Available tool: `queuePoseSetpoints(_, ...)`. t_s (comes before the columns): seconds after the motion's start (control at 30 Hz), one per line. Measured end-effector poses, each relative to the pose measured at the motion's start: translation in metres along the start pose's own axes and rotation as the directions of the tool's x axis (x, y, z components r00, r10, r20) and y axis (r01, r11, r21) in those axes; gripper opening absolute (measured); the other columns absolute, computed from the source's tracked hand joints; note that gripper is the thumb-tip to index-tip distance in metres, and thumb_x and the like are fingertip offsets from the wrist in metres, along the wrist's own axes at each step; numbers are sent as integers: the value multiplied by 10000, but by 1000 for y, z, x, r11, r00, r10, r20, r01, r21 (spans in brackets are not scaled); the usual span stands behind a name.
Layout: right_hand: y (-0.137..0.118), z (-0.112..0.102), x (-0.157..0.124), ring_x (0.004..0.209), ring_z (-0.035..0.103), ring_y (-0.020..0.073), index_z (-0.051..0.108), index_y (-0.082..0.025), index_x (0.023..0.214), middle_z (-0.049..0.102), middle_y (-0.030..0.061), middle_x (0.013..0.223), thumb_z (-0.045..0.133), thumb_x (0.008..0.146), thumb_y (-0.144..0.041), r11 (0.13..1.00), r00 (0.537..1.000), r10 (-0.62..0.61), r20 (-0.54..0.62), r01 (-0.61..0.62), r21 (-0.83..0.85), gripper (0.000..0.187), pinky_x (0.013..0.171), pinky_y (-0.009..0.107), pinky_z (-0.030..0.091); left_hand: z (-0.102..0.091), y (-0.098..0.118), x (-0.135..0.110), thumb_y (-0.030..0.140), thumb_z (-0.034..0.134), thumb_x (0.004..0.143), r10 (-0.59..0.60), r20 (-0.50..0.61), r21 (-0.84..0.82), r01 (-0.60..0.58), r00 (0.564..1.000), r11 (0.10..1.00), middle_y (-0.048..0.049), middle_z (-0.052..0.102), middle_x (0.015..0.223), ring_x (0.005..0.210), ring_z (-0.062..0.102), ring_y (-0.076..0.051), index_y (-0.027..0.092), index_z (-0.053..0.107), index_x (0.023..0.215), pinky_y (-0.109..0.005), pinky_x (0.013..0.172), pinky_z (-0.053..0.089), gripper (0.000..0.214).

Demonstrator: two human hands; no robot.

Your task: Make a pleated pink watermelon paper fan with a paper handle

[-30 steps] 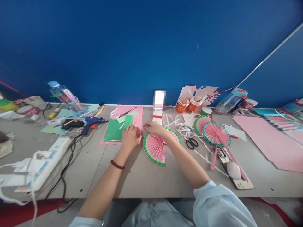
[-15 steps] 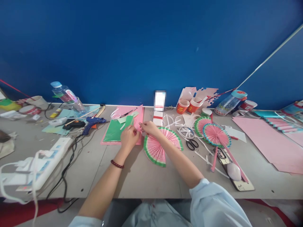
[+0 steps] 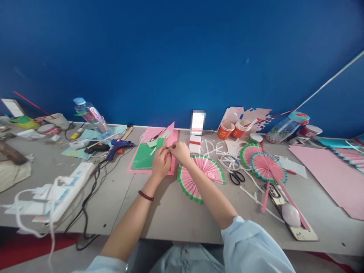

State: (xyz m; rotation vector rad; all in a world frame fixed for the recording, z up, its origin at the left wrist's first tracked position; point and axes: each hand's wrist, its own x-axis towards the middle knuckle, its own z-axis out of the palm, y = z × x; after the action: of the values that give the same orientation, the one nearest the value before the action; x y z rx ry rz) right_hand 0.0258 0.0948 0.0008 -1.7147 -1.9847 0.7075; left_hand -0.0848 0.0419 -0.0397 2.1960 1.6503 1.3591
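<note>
My left hand and my right hand meet fingertip to fingertip over the right edge of the pink paper. Both are closed in a pinch; whatever lies between the fingers is too small and covered to make out. Partly under my left hand is a flat green pack lying on the pink paper, with pale strips and a black pen above it. A pleated watermelon paper fan, pink with a green rim, lies spread below my right forearm.
Black-handled scissors and white paper strips lie right of the fan. Round pleated fans partly cover a phone. Red paper cups stand behind. To the left are a blue glue gun, a power strip and a tilted bottle.
The view has swung a little left, so the table's things sit further right. My fingertips have come together; they were slightly apart before.
</note>
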Motion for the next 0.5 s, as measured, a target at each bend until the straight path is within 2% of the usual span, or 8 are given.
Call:
queuePoseSetpoints(0.07,0,-2,1,715,616,177,650,-216,709,692,34,776,505,777,-239,1000,1000,-4,-8,5,0,162,580,240,395,0,1,0,201,332,910,-1,3,-58,1,1000,998,-109,612,1071,1067,549,-230,193,549,883,-384,935,434,219)
queuePoseSetpoints(0.13,0,-3,1,701,608,167,648,-218,731,690,26,772,499,785,-252,1000,1000,-12,-12,12,3,162,559,231,383,0,3,0,216,295,930,-30,30,-81,32,999,996,-104,620,1029,1028,568,-225,190,539,924,-377,901,448,246)
queuePoseSetpoints(0.3,-2,-3,0,699,593,165,642,-218,720,681,27,760,506,785,-247,999,998,-52,-26,51,-8,153,552,228,354,1,2,0,205,290,926,-196,83,-13,197,977,980,-95,636,916,885,599,-232,172,541,989,-370,795,458,261)
queuePoseSetpoints(0.5,-7,-12,-4,653,556,166,641,-209,740,656,43,726,461,832,-260,986,984,-141,-107,129,-110,209,534,239,310,2,-6,0,166,409,836,-192,102,77,184,976,980,-125,642,966,938,589,-263,152,549,1043,-387,810,459,250)
